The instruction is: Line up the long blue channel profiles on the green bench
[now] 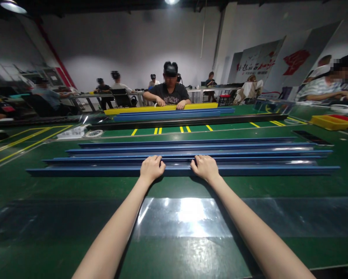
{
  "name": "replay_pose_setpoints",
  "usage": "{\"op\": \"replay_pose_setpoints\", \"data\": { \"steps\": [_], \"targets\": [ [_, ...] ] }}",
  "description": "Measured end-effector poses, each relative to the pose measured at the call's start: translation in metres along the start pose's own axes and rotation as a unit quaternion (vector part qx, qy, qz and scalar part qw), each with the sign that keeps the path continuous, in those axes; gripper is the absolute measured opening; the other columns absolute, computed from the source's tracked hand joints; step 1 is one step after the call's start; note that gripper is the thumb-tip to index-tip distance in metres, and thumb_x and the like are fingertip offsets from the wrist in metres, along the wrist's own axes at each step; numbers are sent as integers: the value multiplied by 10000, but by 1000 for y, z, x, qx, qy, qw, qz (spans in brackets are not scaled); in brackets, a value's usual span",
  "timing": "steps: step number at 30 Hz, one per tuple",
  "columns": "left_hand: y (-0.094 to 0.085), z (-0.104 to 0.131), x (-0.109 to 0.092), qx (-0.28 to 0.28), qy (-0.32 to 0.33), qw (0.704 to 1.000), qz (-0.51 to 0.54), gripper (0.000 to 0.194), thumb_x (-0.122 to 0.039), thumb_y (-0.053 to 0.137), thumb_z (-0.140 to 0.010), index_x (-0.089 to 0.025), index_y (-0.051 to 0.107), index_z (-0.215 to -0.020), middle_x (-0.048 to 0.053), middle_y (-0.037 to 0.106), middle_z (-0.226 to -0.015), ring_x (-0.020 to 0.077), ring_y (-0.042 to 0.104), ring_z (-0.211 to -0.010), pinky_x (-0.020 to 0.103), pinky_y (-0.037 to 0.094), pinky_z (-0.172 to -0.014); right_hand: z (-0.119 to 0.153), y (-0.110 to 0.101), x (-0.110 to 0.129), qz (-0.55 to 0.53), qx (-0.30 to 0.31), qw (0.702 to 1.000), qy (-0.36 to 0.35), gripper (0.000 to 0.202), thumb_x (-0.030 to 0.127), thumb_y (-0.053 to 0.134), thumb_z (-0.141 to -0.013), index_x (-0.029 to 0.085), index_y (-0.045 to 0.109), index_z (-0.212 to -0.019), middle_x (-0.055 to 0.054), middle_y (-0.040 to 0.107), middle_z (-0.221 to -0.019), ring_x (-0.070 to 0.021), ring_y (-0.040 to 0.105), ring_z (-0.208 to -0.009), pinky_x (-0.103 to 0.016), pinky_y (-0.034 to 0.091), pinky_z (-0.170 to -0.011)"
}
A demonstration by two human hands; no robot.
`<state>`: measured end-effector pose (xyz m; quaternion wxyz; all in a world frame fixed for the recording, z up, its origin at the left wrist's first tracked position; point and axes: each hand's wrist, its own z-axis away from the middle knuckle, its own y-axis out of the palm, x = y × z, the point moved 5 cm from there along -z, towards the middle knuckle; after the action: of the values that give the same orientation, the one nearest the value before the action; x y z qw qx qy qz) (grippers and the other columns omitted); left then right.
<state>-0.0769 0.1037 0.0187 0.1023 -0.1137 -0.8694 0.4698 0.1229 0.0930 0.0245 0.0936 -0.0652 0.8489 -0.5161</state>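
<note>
Several long blue channel strips [95, 171] lie side by side across the green table [168, 255]. My left hand [152, 168] is closed over the nearer strips, left of their middle, fingertips curled over an edge. To its right, my right hand [205, 167] grips the same strips in a like way. Both thumbs point inward, and bare blue strip shows between the hands. Under my forearms a clear, shiny plastic sheet [104, 219] stretches across the table.
Beyond the strips lie a long black bar [191, 122], more blue strips [174, 114] and a yellow strip [197, 105] handled by a person opposite. A dark phone-like slab [312, 137] and a yellow tray [328, 122] are at the right; a tape roll [94, 133] is at the left.
</note>
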Motion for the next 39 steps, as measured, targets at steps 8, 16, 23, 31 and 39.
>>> {"op": "replay_pose_setpoints", "data": {
  "steps": [8,16,23,31,39],
  "targets": [
    [-7,-4,-6,71,-62,996,-3,278,-301,357,-803,-165,597,-835,62,590,-842,186,558,-815,261,411,-689,5,-1,-5,-19,17,1000,-3,385,359,303,-815,147,620,-761,-79,652,-756,-168,562,-695,-261,288,-605],
    [-16,7,-9,65,-46,997,-7,342,-388,337,-820,-159,590,-849,68,587,-856,198,545,-842,275,407,-717,14,-7,0,-22,2,1000,10,358,325,312,-812,150,607,-709,-71,647,-725,-165,556,-680,-271,276,-607],
    [-16,9,-4,53,-23,998,9,332,-349,349,-802,-168,628,-806,58,629,-803,194,580,-791,268,416,-680,15,-9,4,-11,16,1000,6,360,326,304,-829,153,600,-721,-73,637,-748,-162,548,-692,-272,275,-621],
    [-17,15,18,35,-39,998,16,347,-312,326,-793,-198,654,-783,37,675,-820,194,616,-779,267,443,-651,17,-14,1,-60,32,994,-83,369,353,288,-870,175,569,-1028,-64,612,-994,-162,503,-919,-284,256,-817],
    [-17,25,51,27,-57,998,24,383,-288,305,-780,-176,666,-842,46,677,-888,198,617,-846,283,467,-717,35,-11,-60,-37,51,998,-15,388,340,256,-879,158,581,-987,-64,621,-935,-155,515,-879,-261,284,-773]
  ]
}}
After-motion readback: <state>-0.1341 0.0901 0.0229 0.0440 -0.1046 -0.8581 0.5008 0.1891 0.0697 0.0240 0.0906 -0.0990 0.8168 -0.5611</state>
